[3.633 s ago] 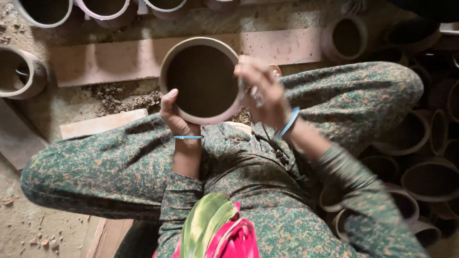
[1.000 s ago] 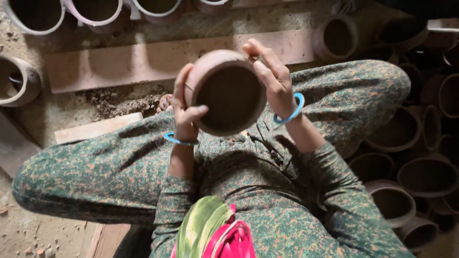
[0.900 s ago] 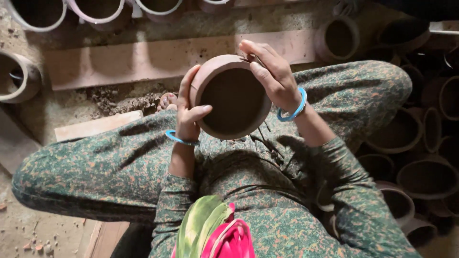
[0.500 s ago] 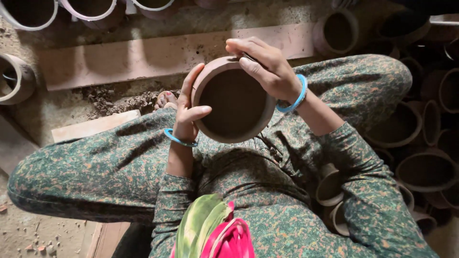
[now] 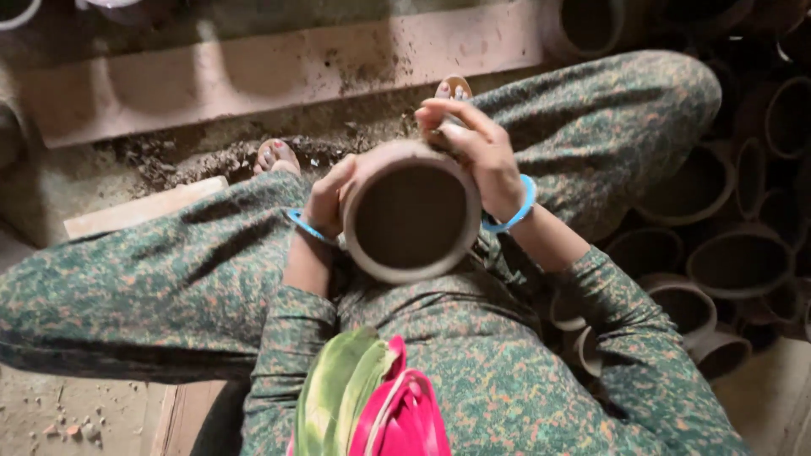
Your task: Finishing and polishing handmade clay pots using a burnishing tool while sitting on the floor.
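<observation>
A clay pot (image 5: 411,213) is held above the lap, its open mouth turned up toward the camera. It is gripped between both hands. The left hand (image 5: 328,197) is wrapped around the pot's left wall, fingers curled on the outside, a blue bangle (image 5: 302,226) at the wrist. The right hand (image 5: 473,152) is laid over the far right rim, fingers bent across the top edge and closed on it. The pot sits between the palms, over patterned green trousers (image 5: 152,270). More pots (image 5: 737,262) are stacked at the right, and a plank (image 5: 279,67) lies ahead.
</observation>
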